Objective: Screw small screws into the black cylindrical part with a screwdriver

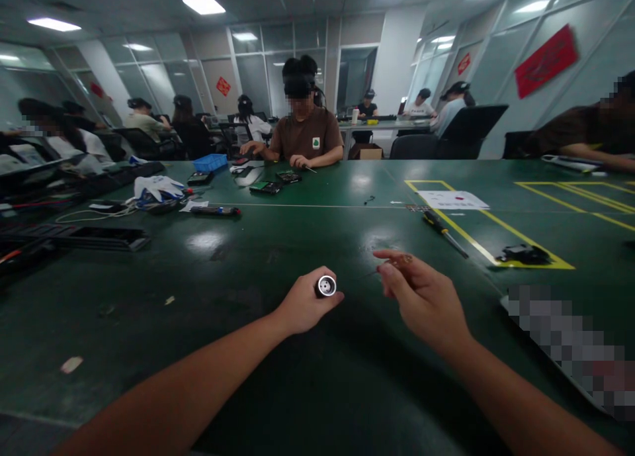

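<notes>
My left hand [307,300] is closed around a black cylinder [326,286]. Its open end faces me and shows a silver rim with small dark holes inside. To the right, my right hand [426,297] has its thumb and fingers pinched together on a thin, dark, needle-like rod [368,274] that points left toward the cylinder. The rod is faint, and its exact kind cannot be made out. Both hands are just above the green table [278,376], and a gap separates the rod from the cylinder.
A yellow-and-black screwdriver [444,232], a paper sheet [454,200] and a black part [524,254] lie right. A blurred-out flat object [560,350] is near my right forearm. White gloves [157,190], a pen-like tool [215,211] and a blue basket [210,162] lie left. A co-worker [310,135] sits opposite.
</notes>
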Motion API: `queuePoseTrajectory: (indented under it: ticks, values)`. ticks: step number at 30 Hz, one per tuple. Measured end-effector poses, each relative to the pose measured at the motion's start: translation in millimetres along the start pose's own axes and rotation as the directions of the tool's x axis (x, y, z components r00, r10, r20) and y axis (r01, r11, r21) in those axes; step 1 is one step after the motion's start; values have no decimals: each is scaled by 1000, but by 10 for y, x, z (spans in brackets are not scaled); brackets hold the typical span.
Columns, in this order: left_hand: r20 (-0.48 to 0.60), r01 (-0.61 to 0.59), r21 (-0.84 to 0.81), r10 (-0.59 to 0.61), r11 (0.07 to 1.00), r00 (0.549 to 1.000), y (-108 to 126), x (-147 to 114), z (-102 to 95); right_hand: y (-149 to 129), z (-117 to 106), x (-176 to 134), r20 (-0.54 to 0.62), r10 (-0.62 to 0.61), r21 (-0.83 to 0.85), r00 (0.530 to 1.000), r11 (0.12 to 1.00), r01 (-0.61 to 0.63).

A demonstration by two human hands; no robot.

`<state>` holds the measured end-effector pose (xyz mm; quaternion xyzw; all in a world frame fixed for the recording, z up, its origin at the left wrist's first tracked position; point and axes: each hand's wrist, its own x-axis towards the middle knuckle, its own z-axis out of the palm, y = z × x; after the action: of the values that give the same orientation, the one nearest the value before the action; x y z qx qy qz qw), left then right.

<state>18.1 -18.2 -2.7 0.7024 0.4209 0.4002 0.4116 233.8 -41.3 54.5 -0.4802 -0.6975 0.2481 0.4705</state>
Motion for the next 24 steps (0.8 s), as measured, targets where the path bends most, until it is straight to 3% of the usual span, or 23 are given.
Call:
queuePoseTrajectory:
  ticks: [2, 4, 8, 17, 24]
  values:
    - [8, 1, 2, -1, 1000, 1000, 4, 0, -4, -48, 35, -74, -106, -61, 77, 992, 995, 70]
    - [15, -1, -4, 1, 1000, 1000, -3, 1, -5, -79, 69, -134, -137, -114, 162, 984, 977, 135]
    - [28, -8, -36, 9, 999, 1000, -33, 6, 3, -67, 123, -191, -49, -172, 192, 984, 965, 178]
    - [19, -24, -15, 24, 1000, 1000, -60, 13, 14, 3, 171, -203, 59, -203, -77, 977, 975, 207]
    - [20, -30, -14, 30, 999, 999, -78, 12, 18, -19, 173, -201, 80, -259, -163, 962, 949, 269]
